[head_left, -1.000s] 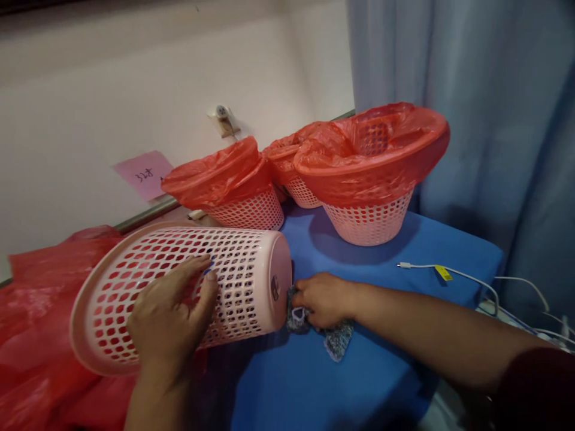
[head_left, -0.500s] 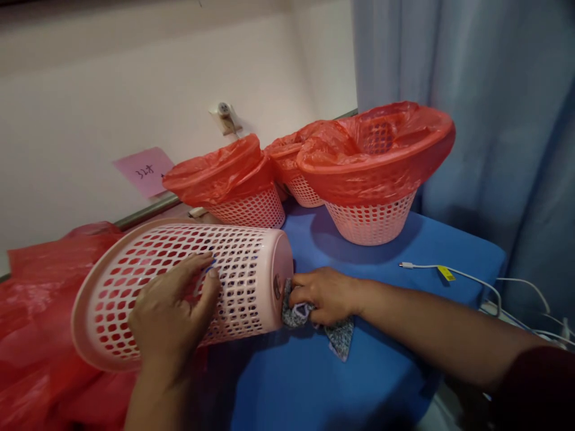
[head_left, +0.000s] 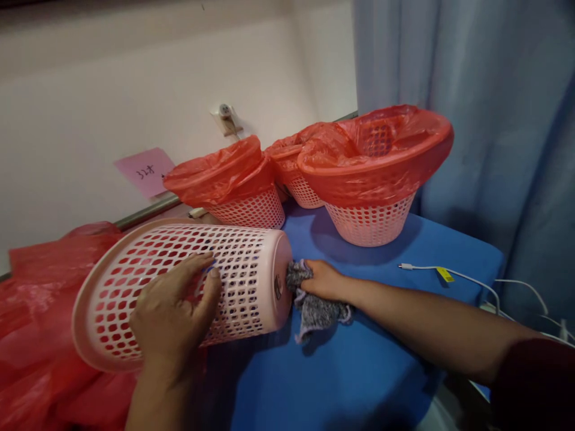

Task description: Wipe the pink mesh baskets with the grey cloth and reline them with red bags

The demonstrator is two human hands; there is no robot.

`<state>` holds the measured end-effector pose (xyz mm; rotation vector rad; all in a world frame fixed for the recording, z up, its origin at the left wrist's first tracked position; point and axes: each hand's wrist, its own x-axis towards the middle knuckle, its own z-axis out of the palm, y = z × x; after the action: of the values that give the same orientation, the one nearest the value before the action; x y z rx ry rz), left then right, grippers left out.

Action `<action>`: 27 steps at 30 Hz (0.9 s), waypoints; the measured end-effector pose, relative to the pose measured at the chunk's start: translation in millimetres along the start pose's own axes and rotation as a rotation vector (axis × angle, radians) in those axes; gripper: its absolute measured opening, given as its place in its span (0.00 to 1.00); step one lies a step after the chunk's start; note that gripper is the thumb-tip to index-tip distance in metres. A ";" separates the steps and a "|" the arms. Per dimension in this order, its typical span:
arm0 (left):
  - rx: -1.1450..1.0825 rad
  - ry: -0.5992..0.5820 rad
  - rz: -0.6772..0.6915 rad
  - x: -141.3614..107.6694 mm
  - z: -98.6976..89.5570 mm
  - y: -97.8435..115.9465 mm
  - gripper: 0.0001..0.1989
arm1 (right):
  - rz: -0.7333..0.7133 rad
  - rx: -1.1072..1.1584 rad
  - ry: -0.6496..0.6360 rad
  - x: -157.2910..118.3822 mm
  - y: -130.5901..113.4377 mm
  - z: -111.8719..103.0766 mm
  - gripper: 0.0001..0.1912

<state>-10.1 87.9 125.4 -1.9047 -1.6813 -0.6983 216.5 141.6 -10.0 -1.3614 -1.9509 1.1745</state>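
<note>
On the pink paper (head_left: 139, 179) on the wall, handwriting is shown, of which "32" can be read; the last character is unclear. A dark label (head_left: 277, 286) is borne on the base of the pink basket (head_left: 266, 272), its print too small to be made out, as is any on the yellow tag (head_left: 445, 275) of the white cable (head_left: 424, 267), which is laid near the right corner of the blue table (head_left: 359, 371) and led over its right edge. By the right hand (head_left: 324, 280), the grey cloth (head_left: 320, 314) is gripped in closed fingers and held against the basket's base. The left hand (head_left: 166, 311) is laid on the perforated side, thumb and fingers parted fairly wide. The pink basket is tipped onto its side at the table's left edge, base turned inward, rim set among red plastic bags (head_left: 49, 287). Toward the far edge, three red-lined baskets (head_left: 371, 221) are stood upright.
</note>
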 end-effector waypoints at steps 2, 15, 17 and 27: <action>0.000 0.000 -0.008 -0.2 -0.1 0.4 0.19 | -0.041 0.038 -0.145 -8.6 -4.6 3.7 0.16; 0.006 -0.005 0.006 0.3 -1.4 2.5 0.18 | 0.013 0.106 0.335 22.3 7.8 -21.2 0.23; 0.009 -0.010 0.001 0.5 -1.3 2.1 0.18 | 0.006 0.076 0.311 21.8 4.3 -7.8 0.23; 0.008 -0.021 -0.004 0.7 -1.3 1.3 0.18 | -0.039 0.033 0.204 6.3 1.8 -19.0 0.15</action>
<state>-8.8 87.4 126.8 -1.9105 -1.6981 -0.6746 229.7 154.7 -2.3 -1.3630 -1.7984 1.0034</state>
